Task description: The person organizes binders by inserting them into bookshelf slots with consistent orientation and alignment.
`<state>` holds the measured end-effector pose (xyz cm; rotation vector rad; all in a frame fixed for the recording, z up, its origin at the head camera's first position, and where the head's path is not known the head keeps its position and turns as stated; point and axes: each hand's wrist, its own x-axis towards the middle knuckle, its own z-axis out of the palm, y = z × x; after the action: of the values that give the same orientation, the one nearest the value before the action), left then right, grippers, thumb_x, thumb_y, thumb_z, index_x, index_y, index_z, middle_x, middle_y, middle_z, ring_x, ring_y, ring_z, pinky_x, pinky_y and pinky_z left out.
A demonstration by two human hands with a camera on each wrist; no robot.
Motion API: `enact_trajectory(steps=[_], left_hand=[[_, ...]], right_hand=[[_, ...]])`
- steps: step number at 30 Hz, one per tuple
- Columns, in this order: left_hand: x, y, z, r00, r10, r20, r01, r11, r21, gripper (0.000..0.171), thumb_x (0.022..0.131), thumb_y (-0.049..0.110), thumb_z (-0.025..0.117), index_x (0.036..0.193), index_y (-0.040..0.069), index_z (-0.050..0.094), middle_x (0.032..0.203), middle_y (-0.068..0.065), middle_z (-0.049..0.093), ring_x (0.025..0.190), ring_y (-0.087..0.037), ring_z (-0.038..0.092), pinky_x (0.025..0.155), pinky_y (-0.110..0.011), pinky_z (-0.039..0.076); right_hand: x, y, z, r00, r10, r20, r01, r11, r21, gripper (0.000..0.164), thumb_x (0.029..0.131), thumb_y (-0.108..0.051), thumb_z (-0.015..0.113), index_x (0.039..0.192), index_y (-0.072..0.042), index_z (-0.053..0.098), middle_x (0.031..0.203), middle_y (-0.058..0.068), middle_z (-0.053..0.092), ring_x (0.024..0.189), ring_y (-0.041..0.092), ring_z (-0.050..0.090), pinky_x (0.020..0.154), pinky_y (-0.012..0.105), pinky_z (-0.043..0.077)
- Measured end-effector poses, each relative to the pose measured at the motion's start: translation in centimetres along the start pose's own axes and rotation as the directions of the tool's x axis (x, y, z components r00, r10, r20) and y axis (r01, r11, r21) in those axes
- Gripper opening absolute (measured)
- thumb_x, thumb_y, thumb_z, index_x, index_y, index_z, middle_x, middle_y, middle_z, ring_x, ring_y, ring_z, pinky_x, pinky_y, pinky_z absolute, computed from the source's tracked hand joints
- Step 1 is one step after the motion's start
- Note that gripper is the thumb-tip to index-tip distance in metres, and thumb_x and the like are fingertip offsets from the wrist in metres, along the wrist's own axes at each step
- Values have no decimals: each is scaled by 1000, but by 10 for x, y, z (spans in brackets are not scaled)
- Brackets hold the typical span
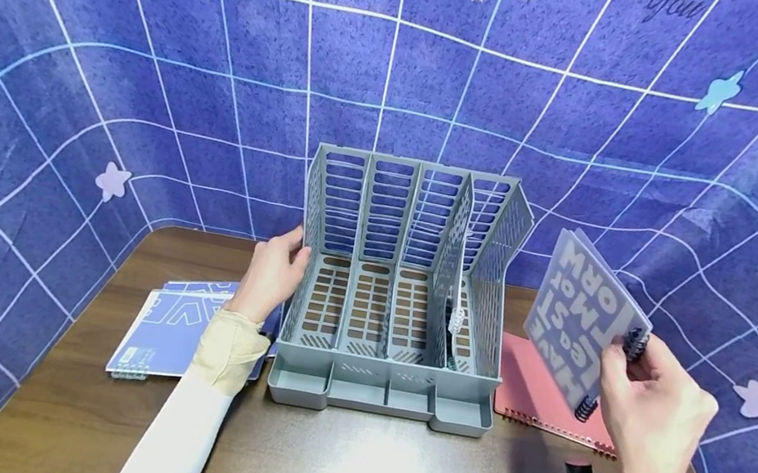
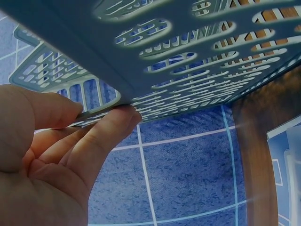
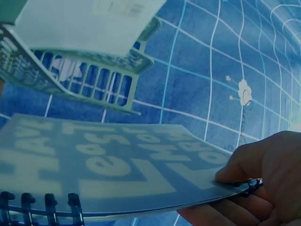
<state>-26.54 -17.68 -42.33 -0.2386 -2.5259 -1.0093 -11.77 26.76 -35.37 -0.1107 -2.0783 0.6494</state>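
Observation:
A grey-green desk file organizer (image 1: 359,362) with upright dividers stands on the table. My left hand (image 1: 272,273) pinches the edge of its left side wall; the left wrist view shows thumb and fingers on either side of that slotted wall (image 2: 188,80). To the right of the organizer, my right hand (image 1: 656,413) holds a spiral notebook (image 1: 574,317) in the air by its black-ringed edge. Large pale letters cover this grey-blue notebook, also seen in the right wrist view (image 3: 108,165). Another spiral-bound notebook (image 1: 456,319) stands in the organizer's rightmost compartment.
Blue notebooks (image 1: 166,331) lie on the table at the left, partly under my left forearm. A pink spiral notebook (image 1: 540,394) lies right of the organizer, below the held notebook. Small front trays (image 1: 299,385) run along the organizer's base. Blue gridded cloth (image 1: 236,106) surrounds the wooden table (image 1: 313,466).

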Motion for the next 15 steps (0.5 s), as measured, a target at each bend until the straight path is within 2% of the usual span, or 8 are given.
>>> enact_trajectory(steps=[4, 8, 15], left_hand=[[0, 0, 1, 1000, 4, 1, -4, 1000, 2, 23, 96, 16, 59, 118, 16, 67, 97, -10, 74, 82, -27, 68, 72, -48, 55], [0, 0, 1, 1000, 3, -1, -3, 1000, 5, 22, 97, 17, 58, 117, 17, 67, 96, -10, 74, 81, -26, 68, 71, -48, 55], [0, 0, 1, 1000, 6, -4, -6, 1000, 10, 22, 97, 17, 57, 118, 17, 67, 94, -10, 73, 78, -26, 67, 70, -48, 54]], right_hand=[[-1, -6, 0, 1000, -13, -27, 14, 1000, 23, 13, 83, -15, 63, 78, -9, 74, 61, 4, 68, 54, -18, 48, 49, 18, 33], [-3, -13, 0, 999, -14, -44, 16, 999, 52, 13, 84, -14, 63, 79, -8, 74, 63, 7, 69, 55, -18, 50, 52, 9, 33], [-9, -30, 5, 994, 37, -102, -25, 993, 118, 10, 82, -8, 65, 77, -5, 74, 61, 7, 68, 53, -12, 52, 52, 5, 34]])
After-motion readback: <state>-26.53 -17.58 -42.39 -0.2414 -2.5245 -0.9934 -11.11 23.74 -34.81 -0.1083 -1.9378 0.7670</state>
